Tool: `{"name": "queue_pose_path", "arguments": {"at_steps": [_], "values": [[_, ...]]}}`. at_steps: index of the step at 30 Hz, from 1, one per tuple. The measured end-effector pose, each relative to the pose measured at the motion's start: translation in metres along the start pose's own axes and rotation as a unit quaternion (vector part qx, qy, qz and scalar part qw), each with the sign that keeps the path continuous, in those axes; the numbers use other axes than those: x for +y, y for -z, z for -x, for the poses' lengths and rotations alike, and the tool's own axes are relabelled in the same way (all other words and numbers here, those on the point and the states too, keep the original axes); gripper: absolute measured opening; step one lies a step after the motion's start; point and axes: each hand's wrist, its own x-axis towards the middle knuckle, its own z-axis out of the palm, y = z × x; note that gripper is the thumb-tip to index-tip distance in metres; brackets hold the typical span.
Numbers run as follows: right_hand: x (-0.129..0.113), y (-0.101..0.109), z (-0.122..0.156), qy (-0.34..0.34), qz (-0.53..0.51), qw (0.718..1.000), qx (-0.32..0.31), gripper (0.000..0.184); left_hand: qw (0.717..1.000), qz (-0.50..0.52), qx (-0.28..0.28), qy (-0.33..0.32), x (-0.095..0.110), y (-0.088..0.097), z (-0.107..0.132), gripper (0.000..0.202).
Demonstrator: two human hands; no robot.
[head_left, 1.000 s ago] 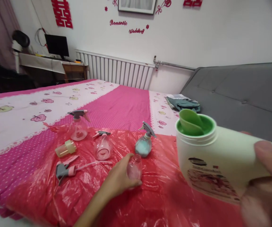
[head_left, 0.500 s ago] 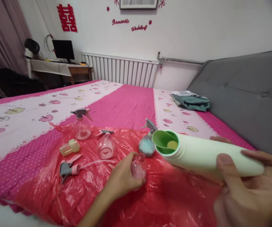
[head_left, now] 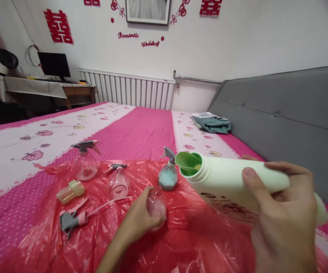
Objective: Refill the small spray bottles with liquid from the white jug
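Observation:
My right hand (head_left: 283, 216) is wrapped round a large pale green detergent bottle (head_left: 223, 184), tipped on its side with its open green spout toward the left. The spout hangs above and to the right of a small clear pink bottle (head_left: 156, 204) with no cap. My left hand (head_left: 139, 220) grips that small bottle, holding it upright on the red plastic sheet (head_left: 186, 242). Just behind it stands a spray bottle filled with blue liquid (head_left: 167, 176).
Two more pink spray bottles (head_left: 85, 163) (head_left: 118, 182), a loose grey-pink trigger head with tube (head_left: 73, 219) and a pale yellow cap (head_left: 70, 190) lie on the sheet at left. Folded green clothes (head_left: 212, 124) sit near the grey headboard (head_left: 280, 113). A radiator and desk stand behind.
The big bottle has tipped from near upright to lying sideways, and its spout has moved left toward the small bottle. My left hand has stayed on the small bottle.

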Motion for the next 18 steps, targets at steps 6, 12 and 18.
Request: {"name": "queue_pose_path", "arguments": {"at_steps": [6, 12, 18], "values": [[0.027, 0.000, 0.014, -0.049, -0.008, 0.999, 0.018, 0.066, 1.000, -0.013, -0.010, 0.010, 0.000, 0.000, 0.003, 0.072], [0.041, 0.002, 0.026, -0.054, -0.031, 0.998, 0.033, 0.069, 1.000, 0.008, -0.028, 0.008, 0.004, -0.001, 0.006, 0.065], [0.049, 0.013, 0.034, -0.061, -0.023, 0.997, 0.046, 0.074, 1.000, -0.007, -0.023, 0.001, 0.004, -0.002, 0.008, 0.067]]}}
